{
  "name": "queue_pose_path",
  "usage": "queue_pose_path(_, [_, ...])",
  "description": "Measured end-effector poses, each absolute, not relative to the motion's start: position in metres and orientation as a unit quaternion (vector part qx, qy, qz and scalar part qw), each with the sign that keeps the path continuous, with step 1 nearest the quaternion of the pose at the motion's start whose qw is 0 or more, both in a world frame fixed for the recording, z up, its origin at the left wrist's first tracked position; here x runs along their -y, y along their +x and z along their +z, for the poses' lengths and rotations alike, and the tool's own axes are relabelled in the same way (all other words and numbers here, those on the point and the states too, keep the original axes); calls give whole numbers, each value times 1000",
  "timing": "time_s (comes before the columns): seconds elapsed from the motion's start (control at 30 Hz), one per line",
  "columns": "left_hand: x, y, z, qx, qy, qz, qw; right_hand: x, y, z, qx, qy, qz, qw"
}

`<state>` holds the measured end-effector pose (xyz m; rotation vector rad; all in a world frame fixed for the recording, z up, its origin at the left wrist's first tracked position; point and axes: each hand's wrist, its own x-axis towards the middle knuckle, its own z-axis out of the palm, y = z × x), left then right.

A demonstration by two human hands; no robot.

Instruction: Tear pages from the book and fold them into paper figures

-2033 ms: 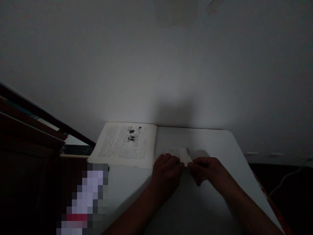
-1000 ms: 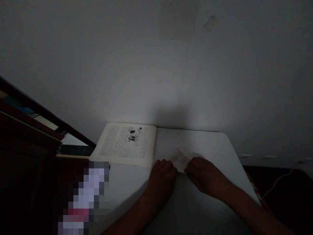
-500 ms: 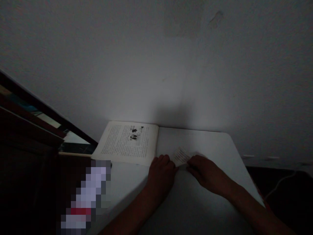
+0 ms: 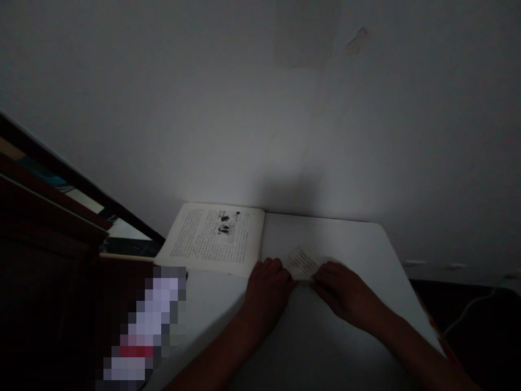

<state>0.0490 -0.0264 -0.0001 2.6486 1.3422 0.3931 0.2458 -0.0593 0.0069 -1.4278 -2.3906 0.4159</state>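
Between my two hands lies a small piece of printed paper (image 4: 302,264), folded to a point at the top, on the white table (image 4: 325,233). My left hand (image 4: 268,288) has its fingers curled and closed on the paper's left corner. On the opposite corner, my right hand (image 4: 340,288) pinches the paper between thumb and fingers. Both hands rest low over the tabletop, and they cover the paper's side corners. To the left of my left hand is a book (image 4: 211,239) with a printed page and a small picture facing up.
A pixelated, blurred-out object (image 4: 142,326) is at the table's left edge. The wall (image 4: 260,108) rises right behind the table. Dark wooden furniture (image 4: 49,228) stands at left. A pale cable (image 4: 468,309) runs at the right.
My right hand has moved very slightly right and down. More of the paper shows between my hands, its lower edge now straighter. The book has not moved on the table.
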Motion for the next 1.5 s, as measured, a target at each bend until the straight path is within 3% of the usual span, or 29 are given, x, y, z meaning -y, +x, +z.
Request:
queue_pose_path(0.3, [44, 39, -1, -411, 896, 158, 52, 83, 241, 8, 847, -502, 107, 138])
queue_pose_path(0.77, [59, 58, -9, -446, 876, 184, 1, 92, 230, -11, 799, -565, 33, 205])
queue_pose_path(0.97, [61, 58, -24, -373, 899, 226, -34, 95, 232, -17, 802, -559, -18, 210])
queue_pose_path(1.5, [64, 56, -30, -383, 905, 187, -7, 99, 228, -16, 797, -579, -18, 172])
